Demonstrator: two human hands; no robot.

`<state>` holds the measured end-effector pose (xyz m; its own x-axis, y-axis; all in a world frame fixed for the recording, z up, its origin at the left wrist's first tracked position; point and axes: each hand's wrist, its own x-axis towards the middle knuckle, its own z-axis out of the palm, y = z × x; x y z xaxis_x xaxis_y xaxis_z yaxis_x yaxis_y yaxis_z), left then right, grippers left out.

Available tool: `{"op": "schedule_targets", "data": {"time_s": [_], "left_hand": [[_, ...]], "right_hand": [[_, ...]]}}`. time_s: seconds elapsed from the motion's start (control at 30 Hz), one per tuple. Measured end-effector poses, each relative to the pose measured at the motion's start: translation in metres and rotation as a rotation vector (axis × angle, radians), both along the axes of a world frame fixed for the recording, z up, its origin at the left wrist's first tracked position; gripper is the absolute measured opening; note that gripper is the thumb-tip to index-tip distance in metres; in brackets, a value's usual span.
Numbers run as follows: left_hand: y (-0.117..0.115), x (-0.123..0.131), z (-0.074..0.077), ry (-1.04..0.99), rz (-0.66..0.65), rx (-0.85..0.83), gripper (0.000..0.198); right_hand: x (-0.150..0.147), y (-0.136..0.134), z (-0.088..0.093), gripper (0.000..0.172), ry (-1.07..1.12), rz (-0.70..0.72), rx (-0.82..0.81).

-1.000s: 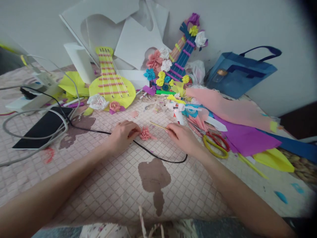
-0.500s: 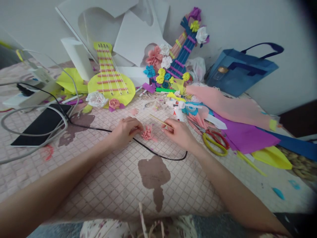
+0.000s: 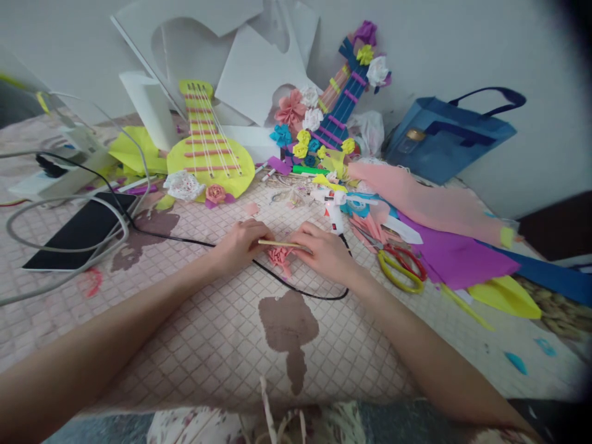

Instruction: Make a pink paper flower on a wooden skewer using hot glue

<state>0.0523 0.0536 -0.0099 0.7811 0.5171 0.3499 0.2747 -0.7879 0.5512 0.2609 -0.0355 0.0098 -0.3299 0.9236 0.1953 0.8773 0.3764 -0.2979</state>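
A small ruffled pink paper flower (image 3: 280, 259) is between my hands, just above the table. My left hand (image 3: 240, 245) is closed, its fingertips pinching the flower's left side. My right hand (image 3: 324, 250) grips a thin pale wooden stick (image 3: 280, 244), which lies level across the top of the flower and reaches my left fingertips. Whether the left fingers also touch the stick is hard to tell. A black cord (image 3: 296, 290) passes beneath my left hand and loops up to a white glue gun (image 3: 333, 216) beyond my right hand.
Yellow-handled scissors (image 3: 400, 271) and red-handled ones lie to the right, near purple paper (image 3: 457, 253) and pink paper (image 3: 425, 194). Behind stand a yellow paper guitar (image 3: 210, 154), a blue flowered one (image 3: 340, 111) and a blue bag (image 3: 448, 135). A black tablet (image 3: 78, 234) rests left.
My right hand has moved left, bringing the stick from a slant right of the flower to level across it. The flower has shifted slightly, and the glue gun shows more beyond my right hand.
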Motion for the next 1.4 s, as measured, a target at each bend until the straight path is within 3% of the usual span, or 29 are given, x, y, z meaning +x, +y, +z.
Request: {"op": "schedule_targets", "data": {"time_s": [0.17,0.43,0.63,0.87,1.07,1.4], "left_hand": [[0.004,0.001,-0.002,0.001,0.005,0.001,0.014],[0.006,0.003,-0.003,0.008,0.055,0.027,0.014],[-0.008,-0.002,0.006,-0.054,0.175,0.081,0.010],[-0.029,-0.005,0.015,0.011,0.111,0.031,0.013],[-0.031,-0.003,0.006,0.144,0.206,-0.033,0.017],[-0.025,-0.001,-0.001,0.054,0.256,-0.023,0.009]], "right_hand": [[-0.002,-0.004,0.001,0.010,-0.024,-0.017,-0.038],[-0.008,-0.009,0.004,0.014,0.167,-0.052,-0.225],[-0.005,-0.011,0.003,0.011,0.241,-0.126,-0.284],[-0.007,-0.013,0.000,0.017,0.227,-0.151,-0.267],[-0.009,-0.015,0.002,0.017,0.210,-0.160,-0.294],[-0.006,-0.019,0.009,0.020,0.252,-0.129,-0.335]]}}
